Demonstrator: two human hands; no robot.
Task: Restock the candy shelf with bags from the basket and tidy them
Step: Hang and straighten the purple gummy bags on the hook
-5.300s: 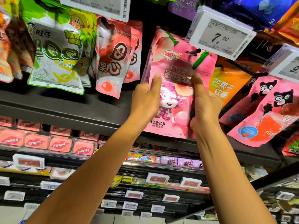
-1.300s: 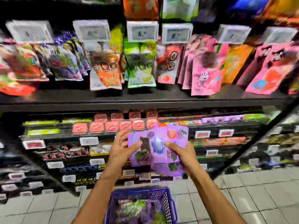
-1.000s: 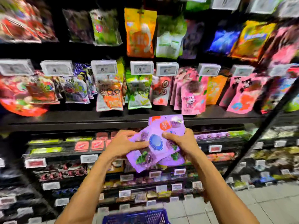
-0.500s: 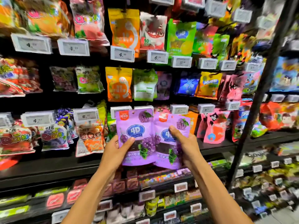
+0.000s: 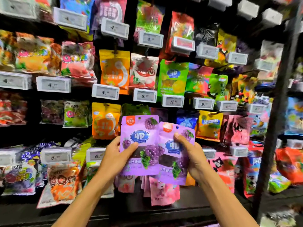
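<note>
Left hand (image 5: 114,155) up front, fingers clamped on left bag (image 5: 141,126), thumb across its face. Right hand (image 5: 192,155) pinching right bag (image 5: 172,147), tucked partly behind left one. Both purple bags held up before shelf (image 5: 193,199), beside hanging orange bag (image 5: 105,122).

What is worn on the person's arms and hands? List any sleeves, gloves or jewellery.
Nothing visible. The left hand and right hand are ungloved, no rings seen; the left forearm and right forearm are bare to the frame edge: no sleeves, watch or bracelets.

two purple grape bags (image 5: 139,145), upright, overlapping
</note>
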